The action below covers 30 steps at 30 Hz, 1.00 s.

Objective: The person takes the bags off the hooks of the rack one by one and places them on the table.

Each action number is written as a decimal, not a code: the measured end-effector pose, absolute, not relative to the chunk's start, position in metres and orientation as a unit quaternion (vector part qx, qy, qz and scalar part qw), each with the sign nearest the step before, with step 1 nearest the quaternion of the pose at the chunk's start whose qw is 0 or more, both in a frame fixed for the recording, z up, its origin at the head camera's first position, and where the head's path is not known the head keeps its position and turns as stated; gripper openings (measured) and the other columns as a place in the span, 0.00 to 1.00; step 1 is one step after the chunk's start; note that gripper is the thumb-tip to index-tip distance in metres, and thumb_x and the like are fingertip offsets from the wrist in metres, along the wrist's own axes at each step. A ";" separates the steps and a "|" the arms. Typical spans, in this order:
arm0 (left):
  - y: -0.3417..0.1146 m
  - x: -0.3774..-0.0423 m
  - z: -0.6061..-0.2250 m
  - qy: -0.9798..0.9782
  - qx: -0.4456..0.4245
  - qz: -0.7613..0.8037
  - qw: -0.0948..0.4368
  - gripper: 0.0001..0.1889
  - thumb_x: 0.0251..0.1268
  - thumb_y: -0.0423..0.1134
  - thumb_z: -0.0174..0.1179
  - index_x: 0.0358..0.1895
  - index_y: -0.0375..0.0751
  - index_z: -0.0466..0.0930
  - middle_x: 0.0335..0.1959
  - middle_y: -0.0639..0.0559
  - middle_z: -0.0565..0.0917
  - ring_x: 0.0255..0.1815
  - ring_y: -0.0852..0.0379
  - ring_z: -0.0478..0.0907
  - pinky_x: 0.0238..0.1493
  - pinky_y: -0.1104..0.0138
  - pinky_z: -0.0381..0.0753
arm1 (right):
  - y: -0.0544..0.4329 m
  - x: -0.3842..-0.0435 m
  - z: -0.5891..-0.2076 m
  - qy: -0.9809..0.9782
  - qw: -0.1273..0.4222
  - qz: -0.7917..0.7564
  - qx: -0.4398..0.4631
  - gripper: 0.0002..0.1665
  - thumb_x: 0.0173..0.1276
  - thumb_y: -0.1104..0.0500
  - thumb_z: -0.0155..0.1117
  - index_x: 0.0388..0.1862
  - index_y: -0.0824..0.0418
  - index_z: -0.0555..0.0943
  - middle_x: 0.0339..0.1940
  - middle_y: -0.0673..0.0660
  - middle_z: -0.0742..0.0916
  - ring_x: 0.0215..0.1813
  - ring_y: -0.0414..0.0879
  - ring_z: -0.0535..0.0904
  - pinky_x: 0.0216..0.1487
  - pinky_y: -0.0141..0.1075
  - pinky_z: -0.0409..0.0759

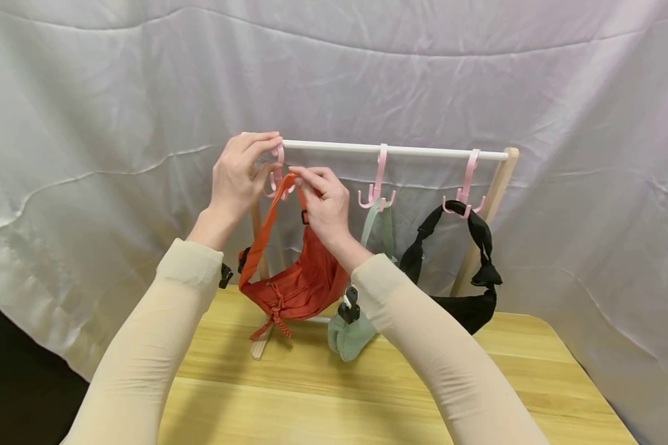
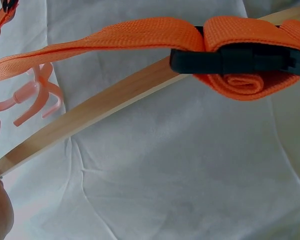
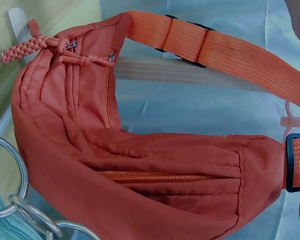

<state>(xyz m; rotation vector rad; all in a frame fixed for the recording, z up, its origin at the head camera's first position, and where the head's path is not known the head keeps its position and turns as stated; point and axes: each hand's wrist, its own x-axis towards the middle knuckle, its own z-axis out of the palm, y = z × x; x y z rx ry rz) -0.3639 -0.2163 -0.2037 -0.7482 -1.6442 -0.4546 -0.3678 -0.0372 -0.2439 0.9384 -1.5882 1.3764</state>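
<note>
A red-orange waist bag [image 1: 306,278] hangs by its orange strap [image 1: 267,232] at the rack's left end. My right hand [image 1: 328,204] pinches the top of that strap, beside the left pink hook [image 1: 278,176]. At the rod's left end, my left hand [image 1: 236,173] holds the upper part of this hook between fingers and thumb. The left wrist view shows the strap's black buckle [image 2: 240,60] and the hook's prongs [image 2: 37,97]. Zippers and braided pulls [image 3: 32,49] on the bag show in the right wrist view. Whether the strap sits on a prong is hidden by the fingers.
A pale green bag [image 1: 351,337] hangs from the middle pink hook [image 1: 380,179], partly behind my right forearm. From the right pink hook [image 1: 467,179] hangs a black bag [image 1: 473,309]. The white rod [image 1: 334,146] and wooden frame [image 1: 503,179] stand on a wooden table [image 1: 289,402] before grey curtains.
</note>
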 end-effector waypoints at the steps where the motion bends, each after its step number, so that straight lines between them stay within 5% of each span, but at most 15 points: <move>1: -0.217 -0.364 -0.204 -0.710 -0.320 -0.196 0.596 0.18 0.63 0.32 0.73 0.56 0.37 0.87 0.57 0.45 0.88 0.58 0.42 0.82 0.72 0.49 0.73 | -0.037 -0.368 -0.244 -0.630 0.408 0.545 0.374 0.11 0.72 0.65 0.69 0.51 0.64 0.91 0.43 0.61 0.88 0.42 0.49 0.84 0.41 0.28 0.80; 11: -0.217 -0.367 -0.206 -0.707 -0.316 -0.207 0.597 0.18 0.62 0.31 0.73 0.56 0.37 0.87 0.56 0.45 0.88 0.57 0.42 0.82 0.72 0.60 0.72 | -0.035 -0.366 -0.248 -0.641 0.395 0.542 0.373 0.12 0.72 0.65 0.69 0.52 0.64 0.91 0.44 0.60 0.88 0.41 0.48 0.83 0.39 0.27 0.78; 30: -0.210 -0.359 -0.210 -0.726 -0.309 -0.194 0.584 0.17 0.71 0.32 0.64 0.61 0.33 0.82 0.63 0.42 0.84 0.66 0.41 0.77 0.77 0.51 0.64 | -0.030 -0.352 -0.256 -0.611 0.369 0.602 0.358 0.12 0.71 0.66 0.70 0.51 0.64 0.91 0.45 0.60 0.89 0.45 0.48 0.84 0.42 0.26 0.79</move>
